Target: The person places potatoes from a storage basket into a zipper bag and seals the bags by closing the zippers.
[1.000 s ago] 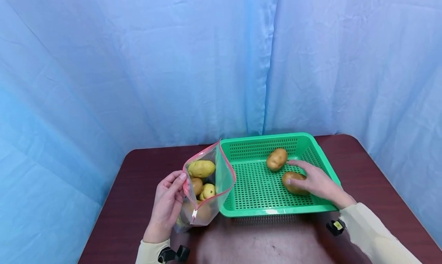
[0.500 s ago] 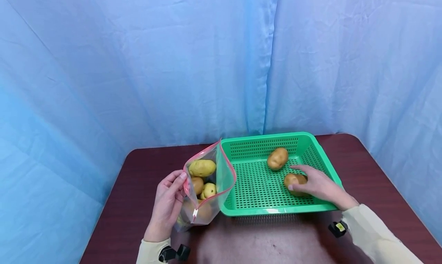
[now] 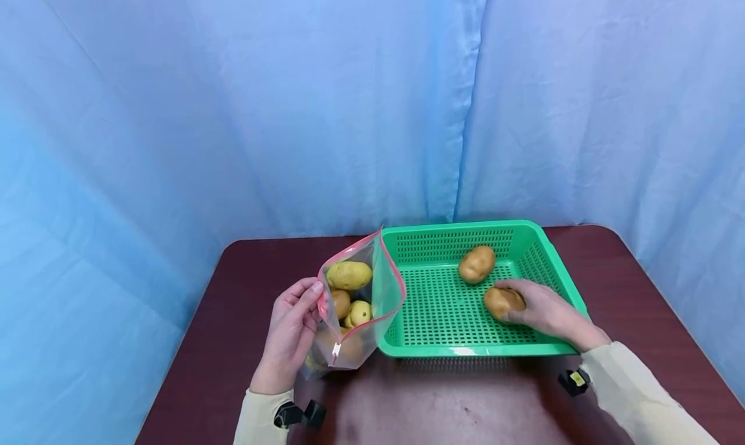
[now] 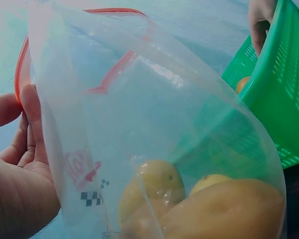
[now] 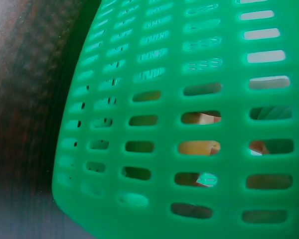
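My left hand (image 3: pixel 291 328) pinches the red-edged rim of a clear zip bag (image 3: pixel 387 290) between thumb and fingers. The bag's mouth gapes, and several potatoes lie inside, one yellowish potato (image 3: pixel 349 275) on top. In the left wrist view, more potatoes (image 4: pixel 229 209) show through the plastic at the bottom. Inside the green basket (image 3: pixel 460 351), my right hand (image 3: pixel 550 312) grips a brown potato (image 3: pixel 502 303), thumb on the near side and fingers over the far side. A second potato (image 3: pixel 477 264) lies just behind it. The basket's wall (image 5: pixel 159 109) mostly hides the hand in the right wrist view.
The basket stands right beside the bag on a dark red-brown table (image 3: pixel 419 400). Blue curtains (image 3: pixel 349 108) hang along the table's back and sides. A black wrist camera (image 3: pixel 573 380) sits below the right sleeve.
My right hand's fingers have drawn in around the nearer potato. The left hand keeps its pinch on the bag's rim. The whole head view has shifted slightly.
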The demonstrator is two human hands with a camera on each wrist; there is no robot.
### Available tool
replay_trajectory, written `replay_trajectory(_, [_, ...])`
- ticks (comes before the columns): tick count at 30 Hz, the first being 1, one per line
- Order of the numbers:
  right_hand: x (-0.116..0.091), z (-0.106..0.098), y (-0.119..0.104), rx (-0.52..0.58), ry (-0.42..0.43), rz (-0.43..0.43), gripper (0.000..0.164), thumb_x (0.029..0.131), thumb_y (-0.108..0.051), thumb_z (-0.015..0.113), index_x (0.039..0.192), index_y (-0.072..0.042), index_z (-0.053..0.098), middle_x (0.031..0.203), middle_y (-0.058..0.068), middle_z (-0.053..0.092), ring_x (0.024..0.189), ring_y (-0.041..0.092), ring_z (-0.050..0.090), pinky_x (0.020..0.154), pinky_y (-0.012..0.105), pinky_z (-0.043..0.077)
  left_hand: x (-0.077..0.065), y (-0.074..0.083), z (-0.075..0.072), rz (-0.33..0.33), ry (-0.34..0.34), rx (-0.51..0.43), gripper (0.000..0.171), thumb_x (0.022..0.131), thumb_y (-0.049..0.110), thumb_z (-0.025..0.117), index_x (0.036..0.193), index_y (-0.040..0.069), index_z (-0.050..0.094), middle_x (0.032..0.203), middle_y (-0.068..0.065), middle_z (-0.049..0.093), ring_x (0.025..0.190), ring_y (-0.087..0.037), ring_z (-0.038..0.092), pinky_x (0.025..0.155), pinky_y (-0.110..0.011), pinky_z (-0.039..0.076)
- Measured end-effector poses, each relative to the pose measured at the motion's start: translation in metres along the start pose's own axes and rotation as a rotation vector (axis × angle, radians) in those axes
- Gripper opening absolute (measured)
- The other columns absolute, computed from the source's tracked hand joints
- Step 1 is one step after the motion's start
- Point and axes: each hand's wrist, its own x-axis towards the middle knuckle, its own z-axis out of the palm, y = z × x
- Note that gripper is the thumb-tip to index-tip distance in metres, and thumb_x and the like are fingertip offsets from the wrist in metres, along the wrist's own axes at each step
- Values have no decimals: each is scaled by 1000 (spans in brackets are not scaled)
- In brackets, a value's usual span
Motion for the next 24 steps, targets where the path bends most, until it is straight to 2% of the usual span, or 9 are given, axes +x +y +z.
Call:
replay_trajectory(7, [-4, -5, -7, 26, 73, -27, 60, 89, -21, 84, 141, -6, 61, 134, 18, 64, 115, 36, 61, 85, 50, 51, 1, 0, 4, 3, 30, -8, 21, 105, 0, 55, 95, 9, 70, 77, 0, 67, 64, -7, 60, 61, -17, 53])
replay_trajectory(15, [-14, -9, -31, 98, 168, -28, 62, 95, -36, 78, 147, -11, 56, 140, 15, 60, 121, 34, 58, 86, 49, 54, 2, -1, 9, -6, 55, -20, 23, 105, -2, 54, 93, 10, 71, 77, 1, 67, 64, -6, 60, 61, -16, 52])
replay_trajectory(19, [-15, -10, -46, 128, 205, -34, 63, 94, -36, 79, 148, -13, 56, 141, 11, 60, 118, 27, 58, 85, 45, 55, 1, -2, 11, -9, 66, -35, 24, 104, -3, 53, 93, 9, 71, 77, 1, 67, 64, -6, 61, 61, -17, 53])
replay_trajectory(24, [-13, -11, -65, 132, 286, -102, 62, 91, -30, 83, 145, -15, 59, 137, 9, 63, 109, 20, 60, 80, 37, 56, 1, -2, 11, -5, 71, -40, 23, 104, -2, 54, 93, 9, 71, 77, 1, 67, 64, -6, 61, 61, -17, 54])
